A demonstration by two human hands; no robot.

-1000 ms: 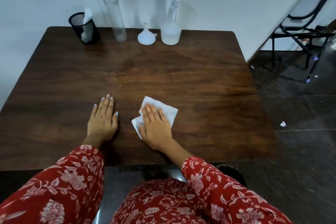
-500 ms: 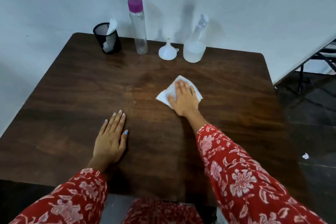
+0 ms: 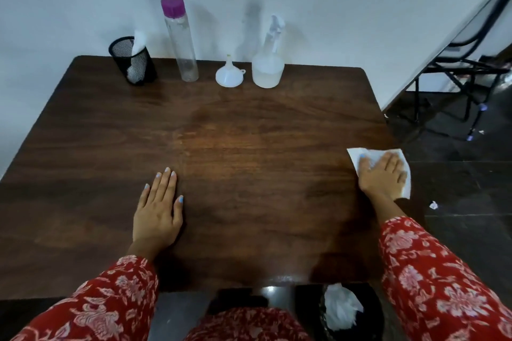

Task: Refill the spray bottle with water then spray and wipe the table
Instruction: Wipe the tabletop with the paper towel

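A white paper towel (image 3: 357, 155) lies pressed under the flat, slightly spread fingers of the right hand (image 3: 383, 176) at the right edge of the wooden table (image 3: 249, 133), part of it hanging beyond the fingertips and over the rim. The wiping step appears underway; next likely calls for a sweep back toward the left hand (image 3: 158, 207), resting fingers straight and together. The spray bottle (image 3: 268, 63) stands far ahead, its fill level unclear.

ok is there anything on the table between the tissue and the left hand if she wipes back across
Nothing visible. The right hand presses the tissue at the table's right edge, and only bare wood lies between it and the left hand. The bottles, funnel and mesh cup stand along the far edge.
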